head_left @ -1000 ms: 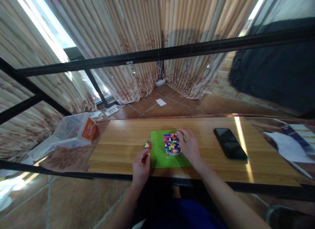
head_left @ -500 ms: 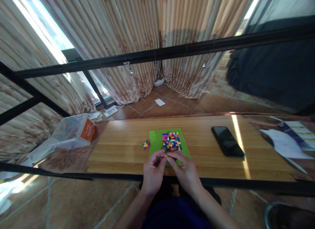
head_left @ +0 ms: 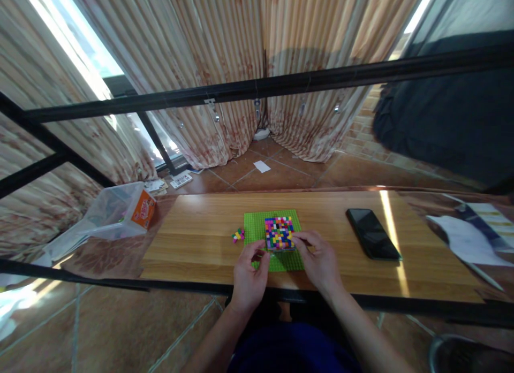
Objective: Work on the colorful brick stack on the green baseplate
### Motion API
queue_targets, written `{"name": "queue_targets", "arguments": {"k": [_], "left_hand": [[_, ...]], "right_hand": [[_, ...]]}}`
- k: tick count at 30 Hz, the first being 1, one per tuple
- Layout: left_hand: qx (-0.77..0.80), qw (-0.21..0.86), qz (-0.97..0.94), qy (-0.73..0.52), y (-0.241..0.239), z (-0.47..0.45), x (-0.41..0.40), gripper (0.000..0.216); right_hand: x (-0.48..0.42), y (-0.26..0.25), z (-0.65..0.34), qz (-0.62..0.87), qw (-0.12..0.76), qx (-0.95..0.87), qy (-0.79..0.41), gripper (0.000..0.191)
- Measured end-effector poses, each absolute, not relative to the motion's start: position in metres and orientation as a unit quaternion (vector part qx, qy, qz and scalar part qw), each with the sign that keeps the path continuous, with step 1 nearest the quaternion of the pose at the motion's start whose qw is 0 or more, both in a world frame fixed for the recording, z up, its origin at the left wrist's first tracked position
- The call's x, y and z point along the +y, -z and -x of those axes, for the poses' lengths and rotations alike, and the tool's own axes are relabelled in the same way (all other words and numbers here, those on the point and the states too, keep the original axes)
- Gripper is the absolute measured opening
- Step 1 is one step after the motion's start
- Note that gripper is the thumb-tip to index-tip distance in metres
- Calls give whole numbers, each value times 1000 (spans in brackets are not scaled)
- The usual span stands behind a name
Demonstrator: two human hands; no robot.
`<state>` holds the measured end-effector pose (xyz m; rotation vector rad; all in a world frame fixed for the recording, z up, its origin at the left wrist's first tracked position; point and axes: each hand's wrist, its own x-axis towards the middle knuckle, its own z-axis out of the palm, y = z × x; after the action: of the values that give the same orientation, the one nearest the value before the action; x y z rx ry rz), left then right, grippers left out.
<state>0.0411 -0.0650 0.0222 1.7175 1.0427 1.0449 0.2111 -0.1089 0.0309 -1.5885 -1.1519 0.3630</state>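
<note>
A square build of small many-coloured toy bricks (head_left: 278,231) stands on a green studded baseplate (head_left: 252,223). At the build's right edge, my right hand (head_left: 319,258) is closed in a pinch. A small yellow brick (head_left: 289,236) shows right at those fingertips, partly covered by them. My left hand (head_left: 251,271) is by the front left corner of the build, thumb and forefinger apart, with nothing visible between them. Left of the baseplate lies a little heap of loose bricks (head_left: 238,235), mostly yellow, pink and green.
The wooden table (head_left: 201,223) carries a black phone (head_left: 372,234) on its right side. Beyond the left end sits a clear plastic box (head_left: 116,212) with an orange label. Papers (head_left: 461,236) lie past the right end. A black bar (head_left: 281,88) crosses in front of the curtains.
My hands, earlier together at the build's front edge around a yellow brick, have parted. The right hand has moved right and away from me to the build's right edge; the left stays near the front left.
</note>
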Motion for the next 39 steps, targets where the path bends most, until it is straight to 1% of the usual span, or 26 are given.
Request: {"name": "queue_targets", "arguments": {"k": [4, 10, 15, 20, 24, 29, 32, 39], "left_hand": [[423, 341, -738, -401, -3, -26, -52, 25], [382, 248, -832, -315, 17, -14, -44, 26], [366, 190, -853, -320, 23, -15, -45, 25], [366, 182, -854, -322, 22, -15, -47, 25], [371, 188, -850, -324, 21, -15, -48, 25], [377, 195, -847, -320, 21, -16, -49, 25], [377, 192, -850, -314, 22, -15, -49, 25], [377, 188, -854, -306, 24, -15, -48, 25]], "right_hand": [[-84, -25, -234, 687, 519, -495, -115, 21], [-63, -23, -237, 690, 498, -514, -104, 25], [-58, -21, -238, 697, 472, -529, -110, 25], [-54, -20, -241, 691, 490, -512, -139, 24], [-49, -15, -243, 681, 526, -467, -206, 26], [-43, -7, -244, 664, 576, -360, -311, 40], [-43, -6, -243, 642, 597, -323, -355, 45], [-44, -7, -240, 604, 617, -286, -416, 44]]}}
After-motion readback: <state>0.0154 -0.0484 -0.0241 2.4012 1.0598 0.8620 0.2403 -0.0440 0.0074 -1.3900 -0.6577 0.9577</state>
